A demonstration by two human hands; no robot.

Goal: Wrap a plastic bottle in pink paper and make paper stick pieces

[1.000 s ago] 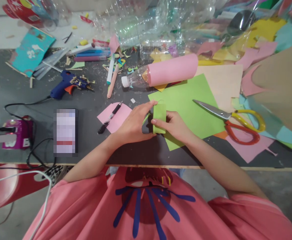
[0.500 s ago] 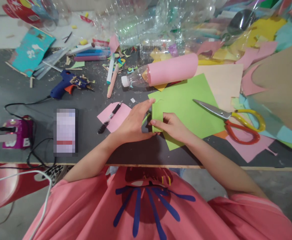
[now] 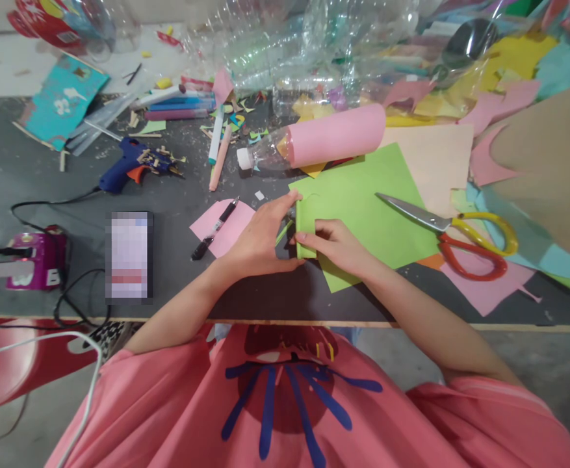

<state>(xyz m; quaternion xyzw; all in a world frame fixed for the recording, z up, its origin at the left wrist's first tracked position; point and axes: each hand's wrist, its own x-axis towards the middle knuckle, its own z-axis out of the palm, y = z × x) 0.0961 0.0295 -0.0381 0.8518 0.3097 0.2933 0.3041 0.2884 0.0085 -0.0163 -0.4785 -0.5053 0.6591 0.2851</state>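
Note:
Between my two hands is a small curled piece of green paper [image 3: 307, 224], standing up from the table. My left hand [image 3: 265, 237] spans it, fingertips at its far end and thumb at its near end. My right hand [image 3: 338, 246] pinches its right side, thumb in front and fingers partly hidden behind. Beneath and beyond my right hand lies a flat green sheet [image 3: 372, 201]. A black pen [image 3: 215, 229] rests on a pink paper piece [image 3: 233, 244], just left of my left hand. Scissors with yellow and red handles [image 3: 440, 231] lie to the right.
A clear bottle wrapped in pink paper [image 3: 338, 136] lies beyond my hands. Leftward are a blue glue gun [image 3: 123, 162], a phone [image 3: 129, 257] and a purple box with cables [image 3: 38, 260]. Markers, paper scraps and clear plastic bottles [image 3: 260, 52] crowd the back.
My right hand and the curled green paper have shifted very slightly left. The left hand keeps its grip around the paper, and everything else lies as before.

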